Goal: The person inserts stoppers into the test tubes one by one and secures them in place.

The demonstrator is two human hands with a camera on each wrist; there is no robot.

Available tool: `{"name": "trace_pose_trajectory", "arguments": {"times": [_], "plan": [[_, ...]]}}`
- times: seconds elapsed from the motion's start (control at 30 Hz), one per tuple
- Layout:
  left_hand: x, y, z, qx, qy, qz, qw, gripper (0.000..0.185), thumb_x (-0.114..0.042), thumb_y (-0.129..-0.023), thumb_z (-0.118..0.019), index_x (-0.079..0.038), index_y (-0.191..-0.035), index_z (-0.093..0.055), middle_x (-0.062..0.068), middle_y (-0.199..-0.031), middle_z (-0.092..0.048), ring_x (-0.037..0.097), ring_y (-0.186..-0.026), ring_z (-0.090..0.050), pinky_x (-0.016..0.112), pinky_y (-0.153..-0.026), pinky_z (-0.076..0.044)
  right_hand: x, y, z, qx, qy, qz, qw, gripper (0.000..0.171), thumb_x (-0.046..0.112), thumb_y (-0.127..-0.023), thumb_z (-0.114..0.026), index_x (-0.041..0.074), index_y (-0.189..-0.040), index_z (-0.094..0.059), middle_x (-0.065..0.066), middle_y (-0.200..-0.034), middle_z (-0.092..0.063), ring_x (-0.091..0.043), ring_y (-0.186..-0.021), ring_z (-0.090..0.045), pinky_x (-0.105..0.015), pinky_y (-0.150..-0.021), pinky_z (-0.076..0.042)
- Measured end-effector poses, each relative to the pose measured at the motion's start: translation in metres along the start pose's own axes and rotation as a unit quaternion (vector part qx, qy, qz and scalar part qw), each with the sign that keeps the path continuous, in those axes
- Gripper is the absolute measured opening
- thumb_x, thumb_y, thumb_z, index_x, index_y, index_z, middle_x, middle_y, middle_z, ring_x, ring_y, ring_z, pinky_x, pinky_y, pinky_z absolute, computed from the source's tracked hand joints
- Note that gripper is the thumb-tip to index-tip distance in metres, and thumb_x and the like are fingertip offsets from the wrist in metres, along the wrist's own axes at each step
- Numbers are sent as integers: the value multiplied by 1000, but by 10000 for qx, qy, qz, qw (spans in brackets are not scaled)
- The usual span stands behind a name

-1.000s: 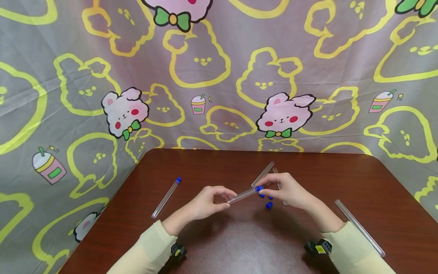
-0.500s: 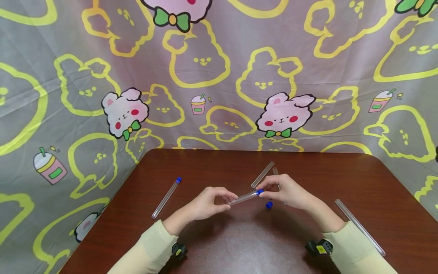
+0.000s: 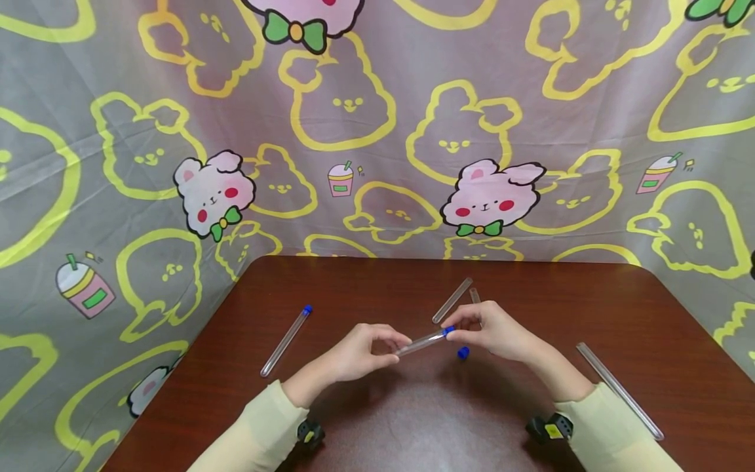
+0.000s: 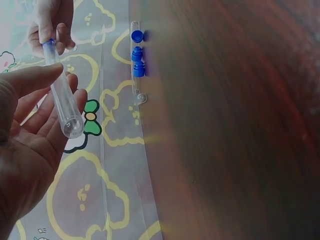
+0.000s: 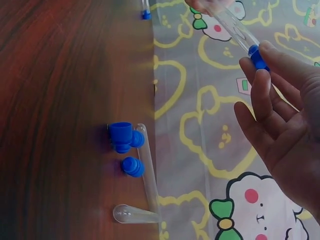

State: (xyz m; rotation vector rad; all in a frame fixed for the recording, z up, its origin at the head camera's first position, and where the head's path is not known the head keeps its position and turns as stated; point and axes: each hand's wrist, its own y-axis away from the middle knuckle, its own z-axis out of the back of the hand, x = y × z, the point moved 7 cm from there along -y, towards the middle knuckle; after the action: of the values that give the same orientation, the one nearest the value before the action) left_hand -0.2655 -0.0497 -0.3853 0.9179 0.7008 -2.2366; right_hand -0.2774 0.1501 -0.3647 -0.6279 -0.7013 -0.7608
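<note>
Both forearms in pale yellow sleeves reach forward over the surface (image 3: 366, 282), hands raised above it and facing each other. The left hand (image 3: 356, 354) curls its fingers (image 3: 396, 339) and thumb round the closed end of a clear tube (image 3: 420, 341). The right hand (image 3: 495, 331) pinches the tube's blue-capped end, other fingers loosely spread.

Two bare hands, the left hand (image 3: 354, 354) and right hand (image 3: 498, 331), emerge from long pale yellow sleeves (image 3: 248, 436). Each wrist carries a small black camera unit (image 3: 309, 432) (with a yellow marking on top).
</note>
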Motion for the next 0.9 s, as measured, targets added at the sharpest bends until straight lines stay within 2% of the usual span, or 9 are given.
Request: {"name": "trace_pose_trajectory", "arguments": {"times": [0.03, 0.13, 0.2, 0.27, 0.47, 0.7, 0.8, 0.9], "plan": [[0, 0, 0, -11, 6, -35, 10000, 30, 6, -83, -73, -6, -110, -71, -2, -93, -68, 7, -87, -61, 41, -76, -54, 0, 0, 0, -13, -4, -20, 10000, 16, 16, -85, -76, 11, -100, -75, 5, -88, -71, -15, -71, -59, -27, -59, -50], [-1, -1, 0, -34, 20, -129, 9999, 30, 6, -82, -73, -6, -110, -71, -1, -94, -68, 7, -87, -62, 41, -76, -55, 0, 1, 2, -69, -62, -117, 9999, 16, 16, -85, -76, 11, -100, -75, 0, -86, -71, -12, -60, -53, -25, -48, -45], [-2, -1, 0, -73, 0, -161, 9998, 30, 6, -82, -73, -6, -110, -71, -1, -94, -68, 7, -87, -61, 37, -75, -55, 1, 1, 3, -120, -99, -150, 9998, 16, 16, -85, -76, 12, -100, -75, -3, -84, -70, -11, -56, -49, -24, -42, -39], [-2, -1, 1, -125, -16, -177, 9998, 31, 5, -82, -74, -7, -109, -70, -2, -94, -68, 7, -86, -61, 33, -73, -55, 2, 1, 3, -163, -115, -85, 9998, 15, 16, -85, -76, 12, -99, -75, -5, -84, -70, -11, -56, -48, -25, -41, -38], [-5, -3, 2, -336, -9, -351, 9988, 28, 2, -80, -77, -8, -106, -71, -1, -92, -68, 10, -83, -62, 32, -69, -55, 12, -1, 0, -235, 26, 448, 9987, 16, 14, -85, -76, 11, -100, -74, 4, -92, -71, -13, -78, -61, -30, -63, -50], [-7, -4, 2, -417, 12, -374, 9984, 27, -1, -80, -78, -5, -106, -70, 4, -92, -69, 18, -83, -63, 26, -65, -53, 19, -4, -4, -258, -65, 504, 9984, 19, 12, -84, -76, 11, -102, -73, 6, -94, -70, -13, -82, -64, -32, -67, -53], [-6, -4, 2, -426, 13, -412, 9982, 28, 0, -80, -78, -2, -106, -70, 7, -93, -69, 22, -83, -64, 34, -70, -55, 18, -4, -5, -279, -30, 458, 9986, 19, 12, -84, -77, 12, -103, -73, 6, -93, -70, -13, -81, -63, -32, -65, -53], [-7, -3, 3, -424, -89, -437, 9981, 27, -2, -81, -78, -4, -107, -70, 4, -93, -69, 18, -84, -64, 40, -75, -54, 17, -4, -5, -281, -2, 381, 9989, 21, 13, -84, -77, 11, -104, -73, 7, -92, -69, -14, -80, -63, -33, -66, -53]]}}
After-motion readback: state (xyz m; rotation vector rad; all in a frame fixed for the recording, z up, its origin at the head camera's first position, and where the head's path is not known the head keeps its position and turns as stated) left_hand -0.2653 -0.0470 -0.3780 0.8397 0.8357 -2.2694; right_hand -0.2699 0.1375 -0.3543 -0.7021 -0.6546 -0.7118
